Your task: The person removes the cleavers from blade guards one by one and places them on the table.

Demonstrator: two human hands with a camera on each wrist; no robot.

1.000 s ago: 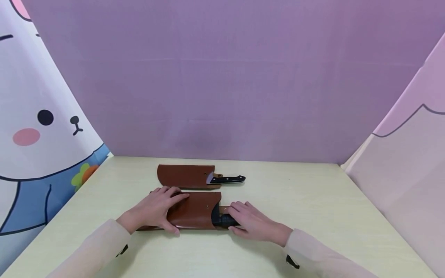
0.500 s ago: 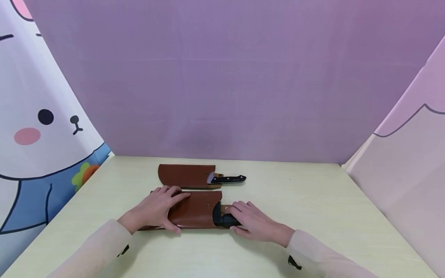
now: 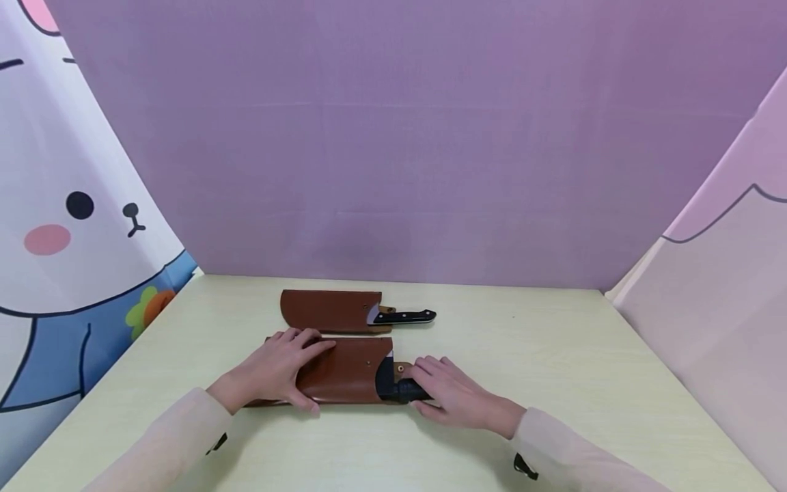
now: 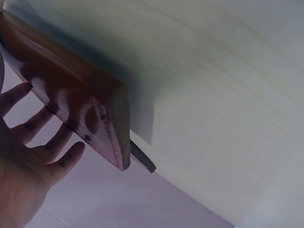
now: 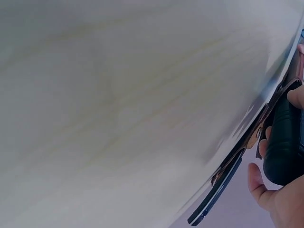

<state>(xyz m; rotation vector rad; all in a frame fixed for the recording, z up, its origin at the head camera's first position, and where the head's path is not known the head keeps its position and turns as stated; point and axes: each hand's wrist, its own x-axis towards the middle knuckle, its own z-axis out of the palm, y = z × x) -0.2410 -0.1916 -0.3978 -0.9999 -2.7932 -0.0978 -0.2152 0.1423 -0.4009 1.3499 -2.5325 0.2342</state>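
- We judge the step in hand as working the black-handled knife (image 3: 413, 391) through the mouth of the near sheath (image 3: 353, 369); whether inward or outward, one moment cannot tell us.
- We think the next move calls for firm pressure on the leather and a straight line along the sheath, handle level.
- The near sheath lies on the desk (image 3: 572, 355), closer to its left edge than its right, the handle pointing toward the right edge.
- Our hands are apart: the left hand (image 3: 279, 365) lies spread across the sheath's left part, palm down, thumb at its near side.
- Our right hand (image 3: 455, 396) grips the handle from the right, fingers curled over it.
- Our forearms slant in from the near side, toward each other.
- Beyond, near the desk's far edge, the far sheath (image 3: 328, 311) bears a smaller knife (image 3: 407, 318), untouched.
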